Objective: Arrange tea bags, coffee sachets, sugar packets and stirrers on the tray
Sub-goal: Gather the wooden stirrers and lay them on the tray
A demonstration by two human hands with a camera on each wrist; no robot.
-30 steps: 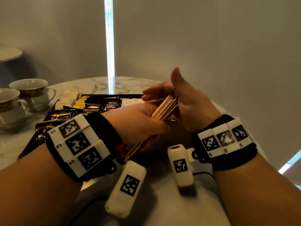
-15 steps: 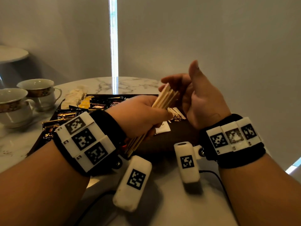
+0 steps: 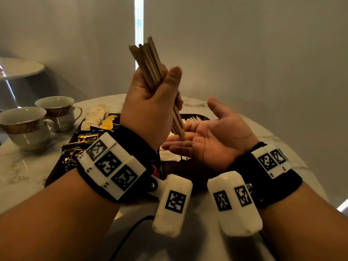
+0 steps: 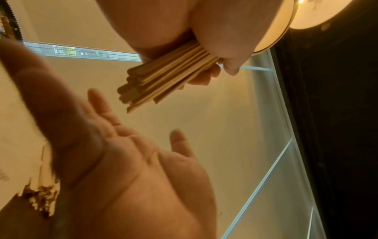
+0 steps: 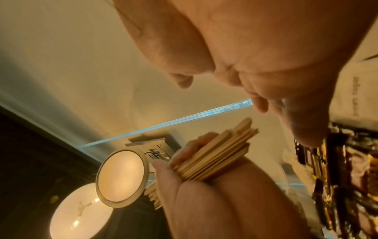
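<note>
My left hand point(image 3: 152, 98) grips a thick bundle of wooden stirrers point(image 3: 148, 61) and holds it nearly upright above the tray. The bundle's lower ends meet the palm of my right hand point(image 3: 203, 142), which lies open and palm up. In the left wrist view the stirrers point(image 4: 163, 77) point at the flat right palm point(image 4: 132, 161). The right wrist view shows the bundle point(image 5: 220, 153) in the left fist point(image 5: 204, 194). On the dark tray point(image 3: 53, 174) lie black and gold coffee sachets point(image 3: 88, 137), pale packets point(image 3: 96, 115), yellow packets point(image 3: 107, 122), a white sugar packet point(image 3: 169, 155) and a few stirrers point(image 3: 194, 119).
Two white cups with gold bands point(image 3: 24, 127) point(image 3: 58, 110) stand on the marble table point(image 3: 18, 166) left of the tray. A small round table point(image 3: 18, 67) stands further back on the left. A grey wall rises right behind the table.
My left hand has lifted the stirrer bundle and turned it from slanted to nearly upright. My right hand has left the bundle's upper end and now lies palm up under its lower ends.
</note>
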